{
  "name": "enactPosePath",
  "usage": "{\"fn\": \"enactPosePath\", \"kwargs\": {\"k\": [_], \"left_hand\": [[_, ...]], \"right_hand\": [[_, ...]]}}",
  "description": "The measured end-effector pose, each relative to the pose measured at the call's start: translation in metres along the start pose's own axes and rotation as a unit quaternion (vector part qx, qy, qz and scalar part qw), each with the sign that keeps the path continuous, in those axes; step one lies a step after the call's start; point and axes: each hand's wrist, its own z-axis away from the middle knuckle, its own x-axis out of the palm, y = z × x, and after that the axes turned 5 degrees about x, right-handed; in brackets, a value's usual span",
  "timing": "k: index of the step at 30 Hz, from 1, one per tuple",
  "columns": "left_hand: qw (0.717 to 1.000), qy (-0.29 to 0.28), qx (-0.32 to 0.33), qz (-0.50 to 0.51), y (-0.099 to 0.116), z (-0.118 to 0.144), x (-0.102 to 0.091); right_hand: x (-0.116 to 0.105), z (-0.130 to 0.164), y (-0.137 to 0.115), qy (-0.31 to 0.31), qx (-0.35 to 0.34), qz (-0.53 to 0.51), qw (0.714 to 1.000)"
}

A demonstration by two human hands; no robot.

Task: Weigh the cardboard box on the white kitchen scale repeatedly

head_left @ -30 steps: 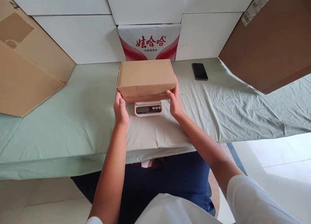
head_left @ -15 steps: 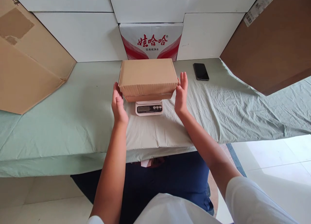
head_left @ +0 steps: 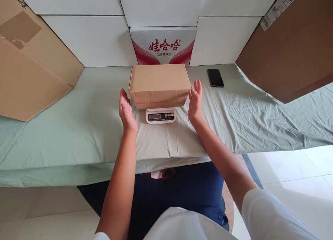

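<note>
Table [head_left: 78, 129]: green cloth on top.
Box [head_left: 159, 83]: sits on scale [head_left: 160, 115], long side left-to-right.
Hands: left hand [head_left: 126, 110], right hand [head_left: 195, 100], flat, beside box, holding nothing.

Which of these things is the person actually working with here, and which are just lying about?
In use:
- cardboard box, sitting on the scale
- digital scale
- left hand and right hand, open on either side of the box, not gripping it

Lying about:
- black phone on the green cloth
- red-and-white water carton
- big cardboard sheets at the sides
</note>
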Motion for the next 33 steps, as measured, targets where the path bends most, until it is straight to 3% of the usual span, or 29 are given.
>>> {"fn": "enactPosePath", "kwargs": {"k": [6,33], "left_hand": [[1.0,-0.002,-0.006,0.012,0.0,-0.001,0.003],[1.0,-0.021,0.001,-0.012,-0.016,-0.006,0.0]], "right_hand": [[0.001,0.0,-0.001,0.01,0.027,-0.012,1.0],[-0.002,-0.003,0.005,-0.002,0.026,0.011,1.0]]}}
